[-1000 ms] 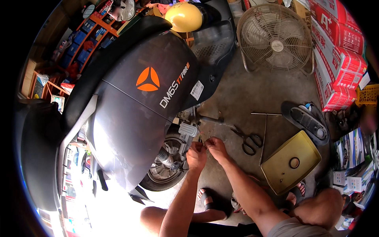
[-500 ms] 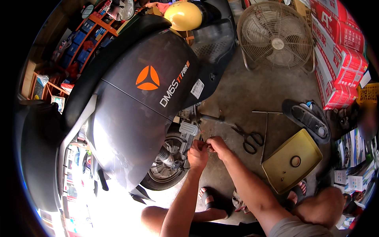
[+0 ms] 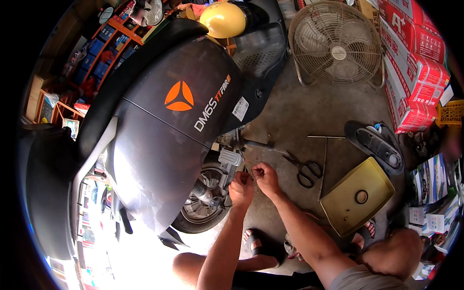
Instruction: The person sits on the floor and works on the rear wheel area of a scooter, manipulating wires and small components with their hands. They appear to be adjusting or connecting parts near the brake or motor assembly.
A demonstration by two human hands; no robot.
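Beside the wheel (image 3: 192, 211): left hand (image 3: 240, 189), right hand (image 3: 266, 179), fingers bunched, likely for precision (clamped on what, cannot tell).

Scooter panel (image 3: 166, 133) grey (emblem (image 3: 179, 105) orange); tray (image 3: 342, 199) yellow; boxes (image 3: 419, 75) red-and-white.

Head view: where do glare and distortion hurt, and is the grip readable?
Head view: lower left blown out, with glare on the scooter; fisheye skews the boxes near the dark rim; whatever sits between the fingers is too small to tell.
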